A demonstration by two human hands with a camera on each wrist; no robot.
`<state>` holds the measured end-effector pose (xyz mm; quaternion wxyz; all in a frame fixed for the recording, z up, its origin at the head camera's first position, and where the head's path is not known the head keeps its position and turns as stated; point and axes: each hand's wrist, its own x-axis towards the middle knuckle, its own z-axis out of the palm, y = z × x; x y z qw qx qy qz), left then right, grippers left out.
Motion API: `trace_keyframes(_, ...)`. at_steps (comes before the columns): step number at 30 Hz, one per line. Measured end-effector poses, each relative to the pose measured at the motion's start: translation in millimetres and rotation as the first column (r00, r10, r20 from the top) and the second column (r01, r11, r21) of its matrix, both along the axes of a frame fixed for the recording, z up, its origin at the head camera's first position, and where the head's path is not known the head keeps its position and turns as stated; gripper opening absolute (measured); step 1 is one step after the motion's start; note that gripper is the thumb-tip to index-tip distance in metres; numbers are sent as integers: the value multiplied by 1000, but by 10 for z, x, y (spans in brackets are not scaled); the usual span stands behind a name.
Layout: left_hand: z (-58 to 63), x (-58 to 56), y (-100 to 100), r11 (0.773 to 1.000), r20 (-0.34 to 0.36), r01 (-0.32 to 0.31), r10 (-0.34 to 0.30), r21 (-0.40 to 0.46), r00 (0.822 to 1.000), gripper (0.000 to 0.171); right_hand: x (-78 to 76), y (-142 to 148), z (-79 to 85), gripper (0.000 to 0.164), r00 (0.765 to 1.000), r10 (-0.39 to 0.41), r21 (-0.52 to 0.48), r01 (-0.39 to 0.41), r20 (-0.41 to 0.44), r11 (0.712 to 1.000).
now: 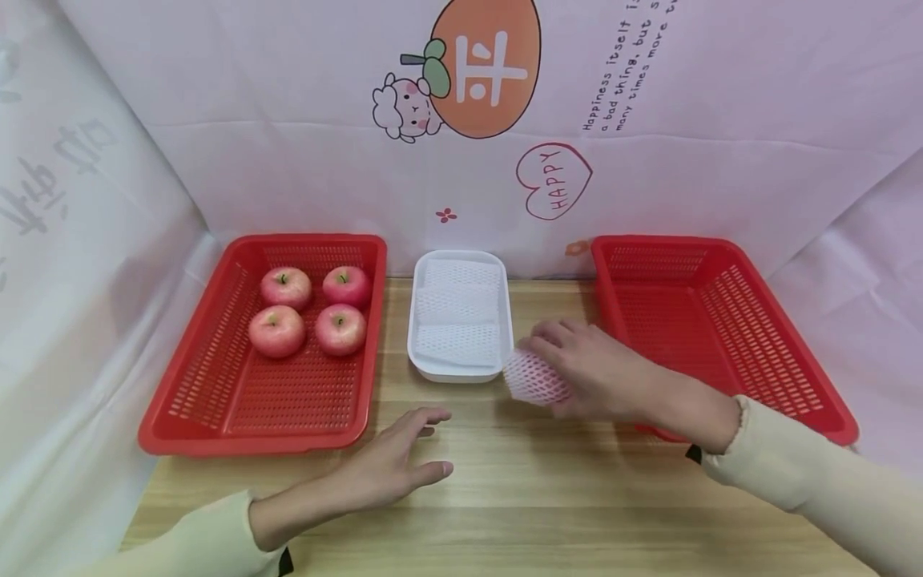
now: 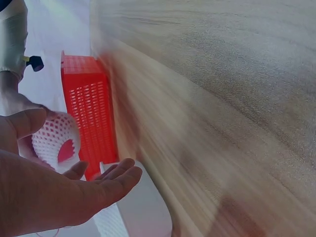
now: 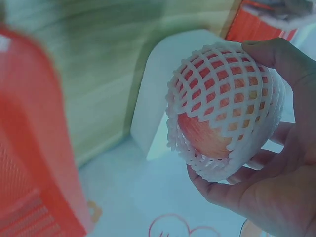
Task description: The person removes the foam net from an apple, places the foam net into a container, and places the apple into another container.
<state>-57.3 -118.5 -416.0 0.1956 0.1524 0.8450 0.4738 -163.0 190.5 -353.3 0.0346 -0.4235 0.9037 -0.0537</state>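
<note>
In the head view my right hand [image 1: 594,369] grips an apple in a white foam net [image 1: 534,378], held above the table in front of the right basket. Up close in the right wrist view, red apple skin [image 3: 202,133] shows through the mesh and at the net's open end. My left hand [image 1: 389,465] is held over the table, fingers extended and thumb apart, with nothing in it. Between and behind the hands, a white tray [image 1: 456,374] contains several flattened foam nets [image 1: 457,304]. Several bare apples [image 1: 340,329] sit in the left red basket [image 1: 288,441].
Another red basket [image 1: 721,320] stands at the right, its mesh floor showing. A printed white cloth [image 1: 324,176] hangs behind the wooden table [image 1: 505,513] and continues along both sides.
</note>
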Motion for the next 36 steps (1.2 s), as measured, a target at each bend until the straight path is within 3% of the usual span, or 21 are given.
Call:
trace_keyframes(15,-119,16,-15,998,30,-10,8,61,1000,61,213,-326,-542,82,994,103,-2,-103,-25,995)
trace_keyframes(27,-191,12,-4,996,72,-11,5,90,997,62,303,-421,-775,81,995,98,-44,-98,-3,994)
trace_keyframes(36,-219,19,-3,994,82,-18,9,105,997,61,359,-432,-899,81,995,79,-40,-81,-57,996)
